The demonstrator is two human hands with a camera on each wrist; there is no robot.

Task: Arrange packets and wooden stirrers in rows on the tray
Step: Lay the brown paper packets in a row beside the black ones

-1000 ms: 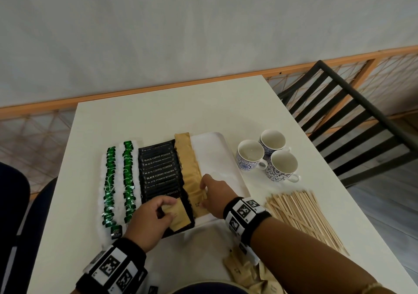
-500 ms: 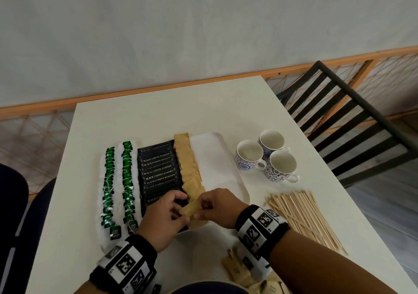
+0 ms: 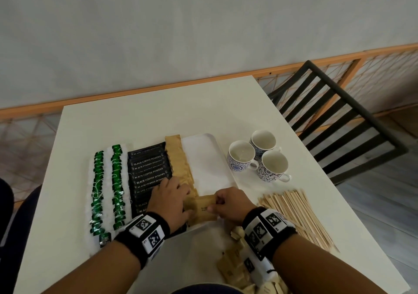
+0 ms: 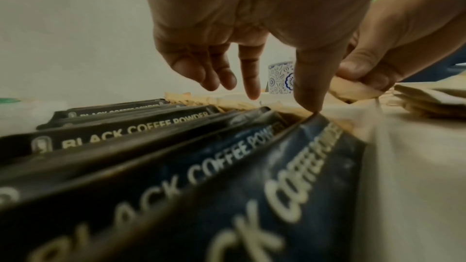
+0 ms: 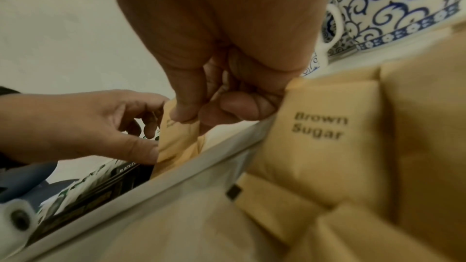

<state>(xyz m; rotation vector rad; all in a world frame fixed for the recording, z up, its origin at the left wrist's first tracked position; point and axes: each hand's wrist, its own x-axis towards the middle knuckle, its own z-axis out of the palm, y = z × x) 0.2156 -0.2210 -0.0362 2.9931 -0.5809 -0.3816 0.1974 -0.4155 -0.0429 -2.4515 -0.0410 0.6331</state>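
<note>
Tray lies white and flat on the tabletop, and everything else is placed from it. Its left part is filled with rows: two rows of green packets at the far left, then a row of black coffee packets, then a row of brown sugar packets running from the tray's far edge toward the near one. The tray's right part is bare white. Right of the tray, on the tabletop, three blue-patterned cups stand close together; nearer the person, right of the tray's near corner, wooden stirrers lie in a loose pile. Just off the tray's near edge lies a heap of loose sugar packets.

Over the tray's near end, the left hand is spread with its fingers pointing down; in the left wrist view one fingertip touches the corner of a black coffee packet beside the brown row, and in the right wrist view its thumb lies against the held packet's edge. The right hand pinches one brown packet between thumb and curled fingers, at the near end of the brown row, just above the tray.
</note>
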